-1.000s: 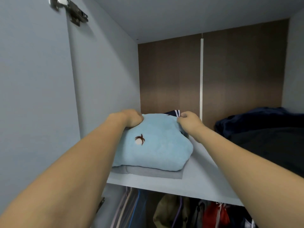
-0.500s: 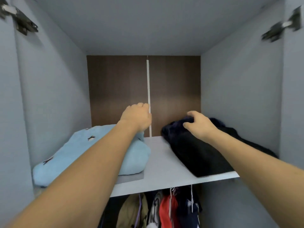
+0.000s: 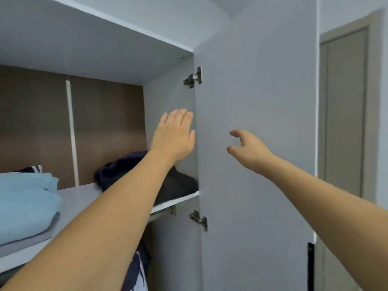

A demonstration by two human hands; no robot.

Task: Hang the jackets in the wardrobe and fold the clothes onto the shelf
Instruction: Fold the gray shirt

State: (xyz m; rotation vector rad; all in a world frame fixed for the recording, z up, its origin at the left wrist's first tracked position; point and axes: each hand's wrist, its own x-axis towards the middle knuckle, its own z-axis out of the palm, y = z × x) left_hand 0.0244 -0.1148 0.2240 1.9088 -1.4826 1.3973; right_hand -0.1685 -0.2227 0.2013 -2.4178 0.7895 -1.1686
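Clothes (image 3: pixel 25 202) lie folded, light blue over grey, on the shelf (image 3: pixel 79 196); both hands' fingers released, left hand (image 3: pixel 173 136), right hand (image 3: pixel 248 149).

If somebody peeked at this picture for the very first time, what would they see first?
Two bare arms reaching up: the left hand flat with straight fingers by the wardrobe's hinge edge, the right hand loosely curled in front of the open grey door. Then the shelf, with a folded light blue top at the left and a dark heap at the right.
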